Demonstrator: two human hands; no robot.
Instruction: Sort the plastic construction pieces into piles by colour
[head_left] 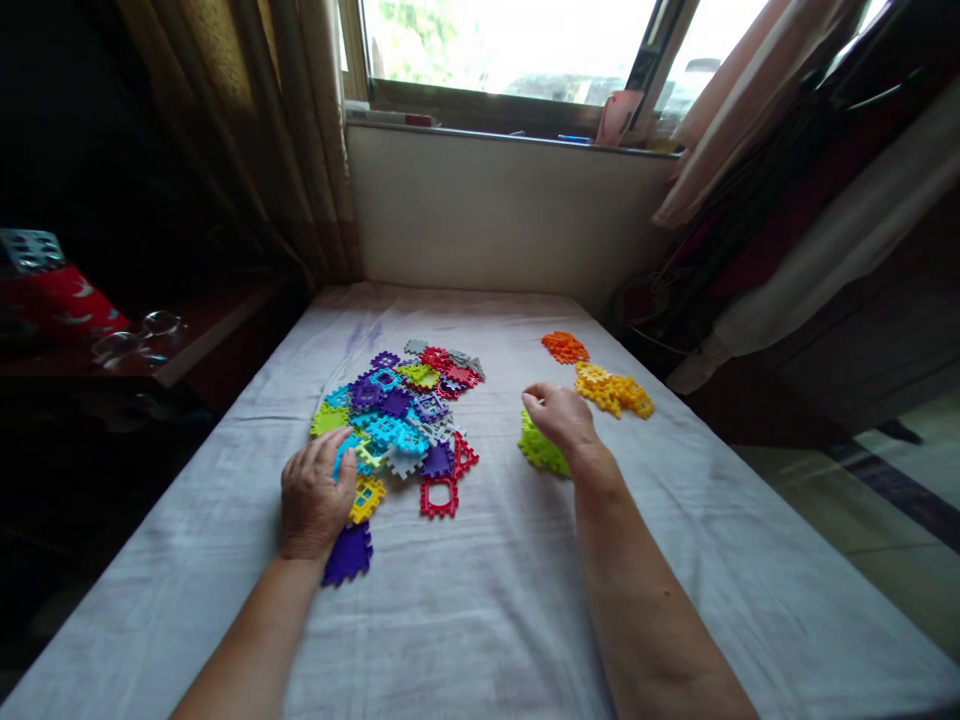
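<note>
My left hand (316,495) rests at the near left edge of a mixed heap of flat, notched plastic building tiles (390,400). Its thumb and fingers are apart, with a light blue tile (344,452) showing between them. Beside the hand lie a yellow window tile (367,498) and a dark purple square tile (349,554). My right hand (562,415) is over a small pile of lime-green tiles (541,448), fingers curled in and closed. Whatever is in those fingers is hidden.
Behind the right hand lie an orange tile pile (565,347) and a yellow tile pile (615,390). A red frame tile (439,497) sits at the heap's near side. The white-sheeted surface (465,620) meets a wall below the window. Glasses (120,347) rest on a side table.
</note>
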